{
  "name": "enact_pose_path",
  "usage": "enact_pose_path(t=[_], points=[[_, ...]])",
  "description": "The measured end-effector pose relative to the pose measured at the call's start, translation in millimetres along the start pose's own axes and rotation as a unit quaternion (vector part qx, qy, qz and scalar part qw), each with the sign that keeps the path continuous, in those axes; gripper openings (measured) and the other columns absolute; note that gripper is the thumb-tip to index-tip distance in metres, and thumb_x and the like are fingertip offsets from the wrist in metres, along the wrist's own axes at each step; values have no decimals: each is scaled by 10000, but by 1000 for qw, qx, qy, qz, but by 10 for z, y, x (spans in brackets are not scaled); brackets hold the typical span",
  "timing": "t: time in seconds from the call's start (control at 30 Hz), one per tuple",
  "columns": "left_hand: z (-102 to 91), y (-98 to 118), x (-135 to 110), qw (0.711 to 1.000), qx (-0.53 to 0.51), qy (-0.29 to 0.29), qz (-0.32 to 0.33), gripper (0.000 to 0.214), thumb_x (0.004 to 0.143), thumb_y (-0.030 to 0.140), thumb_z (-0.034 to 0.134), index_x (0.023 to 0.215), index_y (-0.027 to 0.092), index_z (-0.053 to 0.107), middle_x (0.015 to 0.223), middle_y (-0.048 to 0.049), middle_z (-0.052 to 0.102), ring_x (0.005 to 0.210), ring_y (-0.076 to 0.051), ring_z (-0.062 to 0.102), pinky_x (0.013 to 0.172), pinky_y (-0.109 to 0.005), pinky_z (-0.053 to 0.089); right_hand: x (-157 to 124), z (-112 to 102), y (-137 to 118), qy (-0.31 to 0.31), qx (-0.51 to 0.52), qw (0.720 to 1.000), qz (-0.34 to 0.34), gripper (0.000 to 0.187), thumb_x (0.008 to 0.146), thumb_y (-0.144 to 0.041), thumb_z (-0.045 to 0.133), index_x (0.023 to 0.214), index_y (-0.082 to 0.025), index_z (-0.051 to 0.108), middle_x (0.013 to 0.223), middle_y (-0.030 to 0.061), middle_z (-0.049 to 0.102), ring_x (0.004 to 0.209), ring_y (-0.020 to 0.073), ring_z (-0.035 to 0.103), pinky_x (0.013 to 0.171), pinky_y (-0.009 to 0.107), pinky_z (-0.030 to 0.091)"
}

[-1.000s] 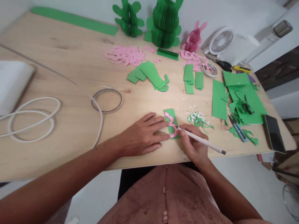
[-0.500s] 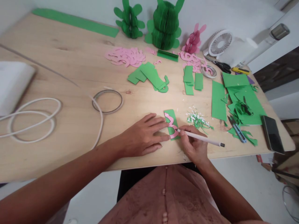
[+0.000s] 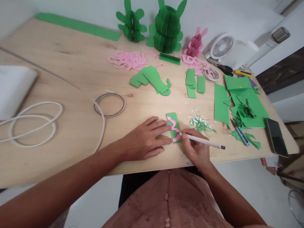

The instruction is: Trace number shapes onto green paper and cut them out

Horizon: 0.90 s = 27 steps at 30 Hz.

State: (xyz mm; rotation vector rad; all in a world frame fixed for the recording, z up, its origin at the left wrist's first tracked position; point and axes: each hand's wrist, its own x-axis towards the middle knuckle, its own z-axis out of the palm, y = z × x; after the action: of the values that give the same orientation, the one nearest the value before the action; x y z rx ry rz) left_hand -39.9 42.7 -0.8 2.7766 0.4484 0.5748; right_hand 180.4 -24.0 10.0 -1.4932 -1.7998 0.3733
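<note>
My left hand lies flat on the wooden table, fingers stretched out, fingertips pressing the left edge of a small green paper strip with a pink curved cut-out on top. My right hand is closed around a white pencil, whose tip touches the lower right side of the pink cut-out. The pencil's far end points right.
Paper scraps lie right of the strip. Farther right are green sheets, a small cutter and a phone. Behind: green strips, pink cut-outs, paper animals, a tape roll, scissors, a fan. Left: cable, tape ring.
The pencil tip has slid a little down and left along the pink cut-out. The view has shifted slightly; my left hand has kept its place.
</note>
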Motion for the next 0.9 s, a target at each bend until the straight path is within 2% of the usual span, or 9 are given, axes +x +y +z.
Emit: enact_pose_path(t=[0.37,0.53,0.7,0.8,0.9], points=[[-22,12,7,1000,-2,0,2,329,932,320,529,1251,284,603,1418,-89,523,1295,-285,456,1092,-499,308,-3,-14,-18,18,-2,1000,13,104,899,-227,547,875,-204,646,763,31,711,697,183,664,644,312,510],[-23,11,7,1000,1,0,3,334,931,317,526,1255,291,601,1411,-89,531,1289,-286,463,1084,-503,315,-5,-2,-15,3,34,999,36,132,922,-251,532,968,-218,651,870,47,734,784,195,685,711,331,527],[-49,19,11,1000,-3,6,9,341,923,318,528,1256,286,598,1408,-94,537,1290,-288,473,1080,-509,330,-1,8,-7,-6,14,1000,8,170,933,-258,508,993,-221,662,919,54,745,805,201,690,749,347,517],[-72,19,19,999,-24,26,6,339,908,288,536,1239,248,600,1380,-110,560,1278,-274,492,1077,-493,363,2,8,-8,-2,5,1000,-15,177,940,-254,498,995,-215,661,902,50,744,784,196,687,730,334,506],[-71,7,22,995,-53,87,-11,297,898,244,534,1179,197,618,1281,-128,625,1228,-250,541,1047,-464,426,3,10,-12,4,-2,1000,-26,182,949,-248,487,983,-213,662,900,49,746,783,194,688,729,324,500]])
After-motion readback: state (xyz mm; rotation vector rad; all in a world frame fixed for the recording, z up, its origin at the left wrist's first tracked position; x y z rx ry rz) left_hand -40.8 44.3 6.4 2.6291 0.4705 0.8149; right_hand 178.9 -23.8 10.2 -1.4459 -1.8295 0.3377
